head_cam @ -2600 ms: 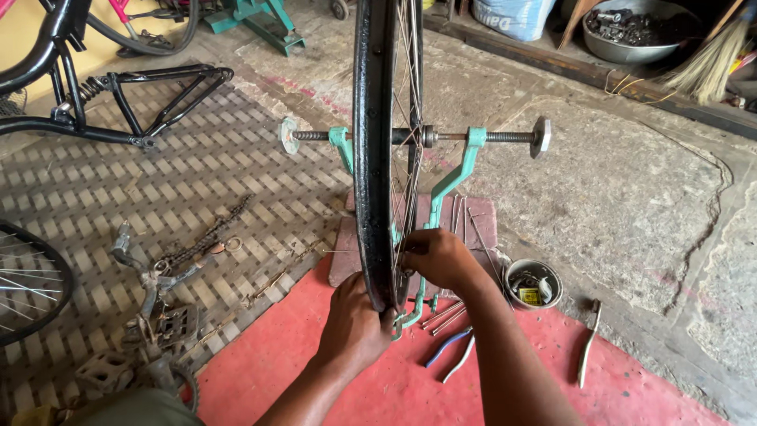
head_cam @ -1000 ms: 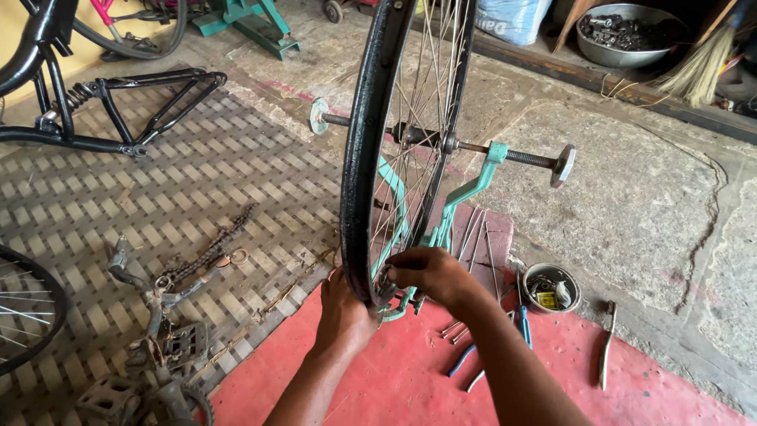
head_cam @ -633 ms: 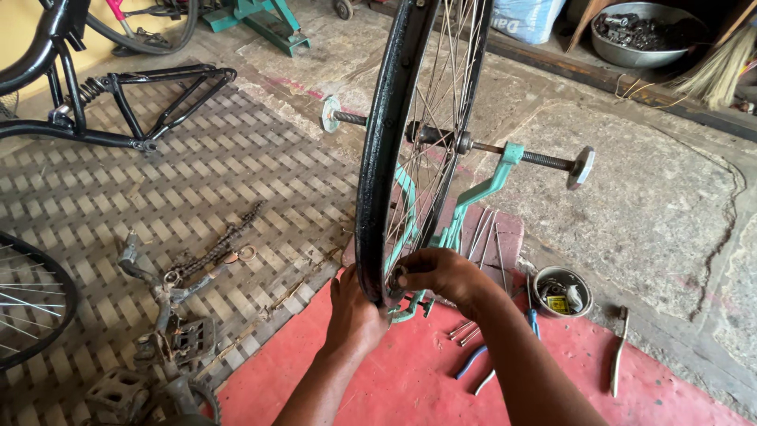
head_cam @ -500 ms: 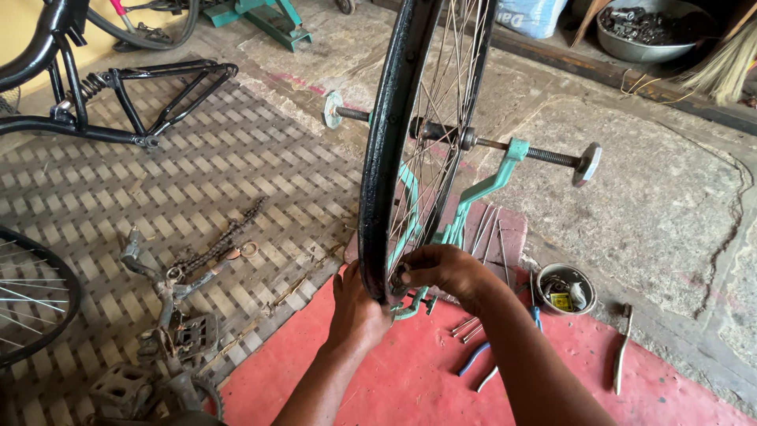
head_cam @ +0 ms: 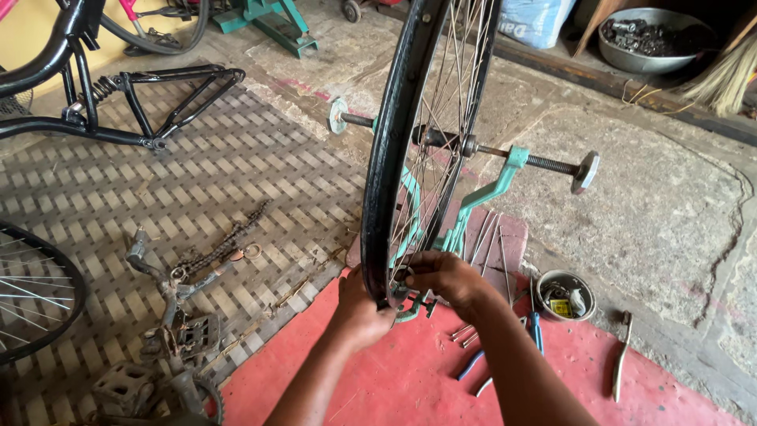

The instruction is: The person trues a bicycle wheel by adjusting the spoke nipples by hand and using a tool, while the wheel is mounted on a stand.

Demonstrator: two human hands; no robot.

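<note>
A bicycle wheel (head_cam: 410, 150) stands upright on a teal truing stand (head_cam: 489, 197), its threaded axle (head_cam: 544, 163) resting across the stand's arms. The person works at the lowest part of the rim. The left hand (head_cam: 359, 312) cups the outer side of the wheel's bottom edge, fingers wrapped against the black rim and steadying it. The right hand (head_cam: 445, 278) reaches in from the other side of the wheel, its fingertips pressed together around something small at the base of the spokes; whether that is a nipple or a small tool cannot be told, since the fingers hide it.

The step in hand appears to be adjusting a spoke at the rim's bottom. The next move likely calls for a small, measured twist by the right hand while the left keeps the rim from turning.

To the right of the stand lie loose spokes (head_cam: 493, 237), a small bowl of parts (head_cam: 564, 294), blue-handled pliers (head_cam: 505, 351) and another tool (head_cam: 621, 355) on the red mat (head_cam: 410, 386). To the stand's left, a chain (head_cam: 225, 244) and pedals with a crank (head_cam: 169, 331) lie on the woven mat (head_cam: 236, 166).
</note>
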